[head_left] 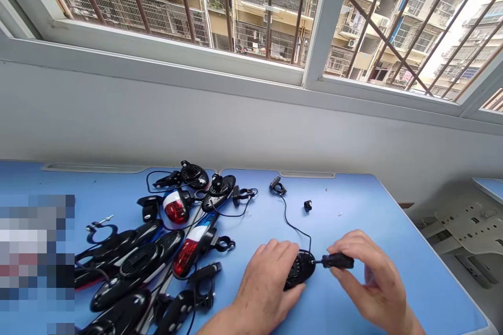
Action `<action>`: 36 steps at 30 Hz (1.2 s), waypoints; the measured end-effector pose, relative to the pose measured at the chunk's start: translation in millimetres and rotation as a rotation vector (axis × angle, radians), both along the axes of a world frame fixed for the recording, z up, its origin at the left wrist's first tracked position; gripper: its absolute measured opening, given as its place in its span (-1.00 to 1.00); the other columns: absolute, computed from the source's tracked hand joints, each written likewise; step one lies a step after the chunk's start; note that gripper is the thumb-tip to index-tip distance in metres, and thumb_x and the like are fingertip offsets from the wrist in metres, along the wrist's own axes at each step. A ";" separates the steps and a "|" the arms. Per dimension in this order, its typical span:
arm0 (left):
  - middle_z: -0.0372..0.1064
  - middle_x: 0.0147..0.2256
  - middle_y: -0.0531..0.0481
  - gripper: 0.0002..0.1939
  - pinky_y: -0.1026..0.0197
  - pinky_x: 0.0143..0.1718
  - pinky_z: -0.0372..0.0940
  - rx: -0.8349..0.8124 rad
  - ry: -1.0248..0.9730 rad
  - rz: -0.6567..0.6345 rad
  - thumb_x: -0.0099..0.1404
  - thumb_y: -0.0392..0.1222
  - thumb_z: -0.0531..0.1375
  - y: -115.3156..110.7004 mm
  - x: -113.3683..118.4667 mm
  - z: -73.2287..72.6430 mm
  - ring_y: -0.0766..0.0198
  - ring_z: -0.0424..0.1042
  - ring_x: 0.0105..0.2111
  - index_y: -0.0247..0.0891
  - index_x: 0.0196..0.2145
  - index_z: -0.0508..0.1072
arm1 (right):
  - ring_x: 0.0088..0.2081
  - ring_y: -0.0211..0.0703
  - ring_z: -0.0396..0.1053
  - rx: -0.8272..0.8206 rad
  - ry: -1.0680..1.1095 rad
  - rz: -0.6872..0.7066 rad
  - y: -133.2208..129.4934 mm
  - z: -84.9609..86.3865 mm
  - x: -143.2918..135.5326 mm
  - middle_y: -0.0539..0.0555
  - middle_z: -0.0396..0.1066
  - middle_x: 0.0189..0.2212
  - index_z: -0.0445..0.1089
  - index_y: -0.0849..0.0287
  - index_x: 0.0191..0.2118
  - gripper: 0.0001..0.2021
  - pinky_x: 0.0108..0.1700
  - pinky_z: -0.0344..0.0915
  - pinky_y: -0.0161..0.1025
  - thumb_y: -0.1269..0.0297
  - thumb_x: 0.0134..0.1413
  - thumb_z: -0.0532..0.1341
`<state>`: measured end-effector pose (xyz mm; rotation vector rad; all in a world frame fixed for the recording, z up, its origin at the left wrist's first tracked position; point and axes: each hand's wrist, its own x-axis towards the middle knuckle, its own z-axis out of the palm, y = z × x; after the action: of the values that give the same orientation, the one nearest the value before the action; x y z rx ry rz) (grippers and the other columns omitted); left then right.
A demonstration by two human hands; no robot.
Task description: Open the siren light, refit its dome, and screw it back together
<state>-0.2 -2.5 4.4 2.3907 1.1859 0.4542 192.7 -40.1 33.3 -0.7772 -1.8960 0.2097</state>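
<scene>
My left hand (268, 278) is closed around a black oval bike light (302, 270), pressing it against the table with its slotted grille side up. In my right hand (373, 276) is a small screwdriver (338, 260), its black handle pinched between thumb and fingers. The shaft points left, and its tip meets the right end of the light. A thin black cable runs from the light up to a small switch with a clamp ring (278, 186). Farther back lies a small black mounting piece (308, 205), apart from both hands.
Several more bike lights (147, 259), some with red, white and blue lenses (187, 251), crowd the table's left side with clamps and cables. Tiny screws (340, 214) lie toward the right on the blue table (412, 267). A wall (236, 125) and barred window stand behind.
</scene>
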 end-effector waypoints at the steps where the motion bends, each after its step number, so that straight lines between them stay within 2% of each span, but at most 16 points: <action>1: 0.41 -0.24 0.02 -0.79 0.10 -0.26 0.17 0.003 -0.002 0.001 0.07 -0.29 0.18 -0.1 0.0 -0.4 0.10 0.30 -0.27 -0.17 -0.27 0.34 | -0.29 -0.05 0.36 -0.034 0.027 0.004 -1.2 -0.6 0.0 0.15 0.42 -0.27 0.18 0.10 0.08 -0.54 -0.34 0.38 -0.08 0.63 0.08 0.13; 4: 0.41 -0.25 0.02 -0.79 0.11 -0.27 0.17 0.010 -0.007 0.000 0.07 -0.29 0.18 0.0 0.0 -1.6 0.10 0.30 -0.27 -0.16 -0.28 0.34 | -0.27 -0.03 0.37 -0.065 0.052 -0.001 -3.3 -0.2 -1.5 0.15 0.42 -0.26 0.19 0.10 0.05 -0.55 -0.33 0.39 -0.06 0.64 0.07 0.09; 9: 0.41 -0.25 0.01 -0.79 0.10 -0.27 0.17 0.004 -0.007 -0.006 0.07 -0.28 0.19 0.8 -0.3 -1.6 0.09 0.30 -0.27 -0.16 -0.28 0.34 | -0.35 -0.07 0.36 0.017 -0.040 0.020 -0.2 2.0 -1.0 0.11 0.39 -0.31 0.21 0.08 0.03 -0.54 -0.41 0.35 -0.12 0.62 0.02 0.17; 14: 0.42 -0.24 0.01 -0.78 0.10 -0.26 0.18 0.013 -0.013 0.002 0.06 -0.30 0.19 0.1 -0.7 -0.9 0.10 0.30 -0.26 -0.17 -0.27 0.34 | -0.30 -0.07 0.42 -0.028 0.003 -0.002 -1.8 -4.8 5.1 0.12 0.44 -0.26 0.21 0.10 0.04 -0.55 -0.34 0.41 -0.10 0.65 0.06 0.14; 19: 0.43 -0.26 0.01 -0.77 0.11 -0.27 0.20 0.056 -0.015 0.018 0.05 -0.29 0.19 0.6 -2.2 -1.1 0.10 0.32 -0.28 -0.17 -0.28 0.35 | -0.26 -0.04 0.45 -0.070 0.162 -0.167 -4.4 -10.4 10.2 0.12 0.46 -0.30 0.24 0.11 -0.09 -0.72 -0.34 0.48 -0.14 0.52 0.09 0.20; 24: 0.44 -0.26 0.00 -0.79 0.09 -0.25 0.23 0.101 -0.027 0.054 0.04 -0.28 0.21 2.9 -6.9 3.4 0.08 0.34 -0.27 -0.17 -0.29 0.37 | -0.35 -0.12 0.47 -0.206 0.273 -0.386 1.9 -11.0 15.5 0.11 0.47 -0.33 0.28 0.14 -0.24 -0.85 -0.39 0.52 -0.21 0.33 0.09 0.27; 27: 0.45 -0.25 -0.02 -0.78 0.08 -0.25 0.25 0.136 -0.079 0.121 0.03 -0.29 0.20 6.3 -11.8 7.2 0.06 0.36 -0.25 -0.17 -0.30 0.38 | -0.41 -0.16 0.47 -0.274 0.266 -0.471 -0.8 -20.3 18.5 0.09 0.46 -0.35 0.32 0.16 -0.28 -0.86 -0.38 0.52 -0.24 0.25 0.09 0.27; 30: 0.46 -0.26 -0.01 -0.75 0.09 -0.23 0.28 0.146 -0.167 0.179 0.03 -0.29 0.19 10.7 -16.4 9.4 0.08 0.38 -0.24 -0.17 -0.27 0.39 | -0.41 -0.16 0.48 -0.275 0.258 -0.524 -7.0 -36.7 16.4 0.10 0.47 -0.35 0.31 0.16 -0.28 -0.85 -0.38 0.51 -0.27 0.24 0.09 0.26; 33: 0.46 -0.26 -0.01 -0.74 0.10 -0.21 0.29 0.145 -0.239 0.211 0.05 -0.27 0.18 13.7 -18.4 9.4 0.09 0.39 -0.22 -0.16 -0.24 0.39 | -0.37 -0.15 0.48 -0.251 0.179 -0.485 -9.9 -51.0 5.3 0.09 0.47 -0.34 0.28 0.16 -0.29 -0.89 -0.37 0.49 -0.29 0.27 0.12 0.23; 36: 0.46 -0.22 0.00 -0.76 0.12 -0.17 0.30 0.120 -0.306 0.221 0.06 -0.26 0.18 13.6 -18.4 9.5 0.11 0.41 -0.19 -0.15 -0.24 0.40 | -0.39 -0.19 0.44 -0.199 0.003 -0.388 -8.4 -58.4 -10.2 0.07 0.44 -0.35 0.23 0.15 -0.31 -0.96 -0.38 0.43 -0.31 0.35 0.14 0.14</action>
<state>-18.6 11.1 13.9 2.1907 1.3133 0.9489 182.5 -48.5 -25.1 -1.2594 -1.6982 0.1565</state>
